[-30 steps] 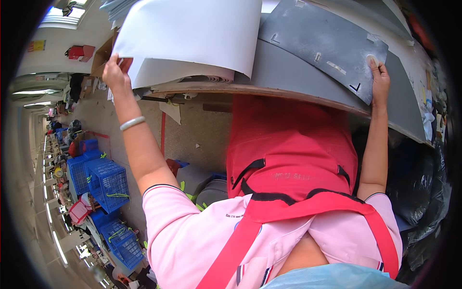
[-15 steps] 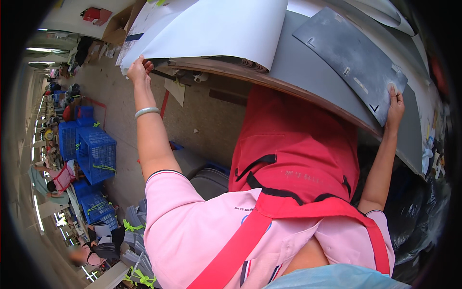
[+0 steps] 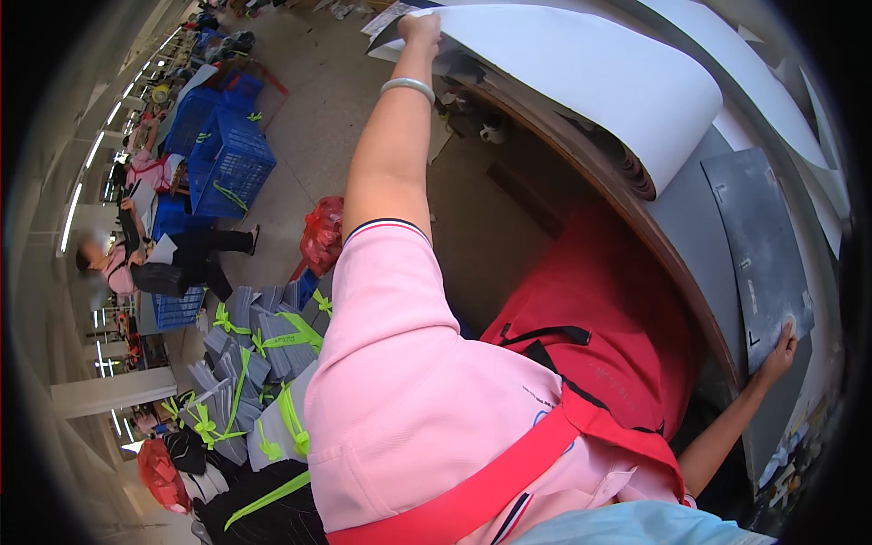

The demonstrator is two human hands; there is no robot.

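Observation:
My left hand (image 3: 421, 34), a bracelet on its wrist, is closed on the far-left edge of a large white sheet (image 3: 581, 68). The sheet curves over in a wide fold, and a dark underside shows by the hand. At the right, my right hand (image 3: 777, 354) grips the near corner of a dark grey flat panel (image 3: 765, 241) with small L-shaped marks, thumb on top. That panel lies on a plain grey sheet (image 3: 679, 198) on the worktable (image 3: 668, 238). Curled layers show beneath the white sheet's fold.
Stacked grey pieces tied with bright green strips (image 3: 282, 341) lie at my left. Beyond them are blue crates (image 3: 232, 159), a red plastic bag (image 3: 323, 236) and a co-worker in pink (image 3: 123, 268). My red apron (image 3: 609, 318) is close to the table's edge.
The view has swung left, bringing in more tied stacks and the co-worker. My left hand keeps its hold on the white sheet, my right hand on the grey panel.

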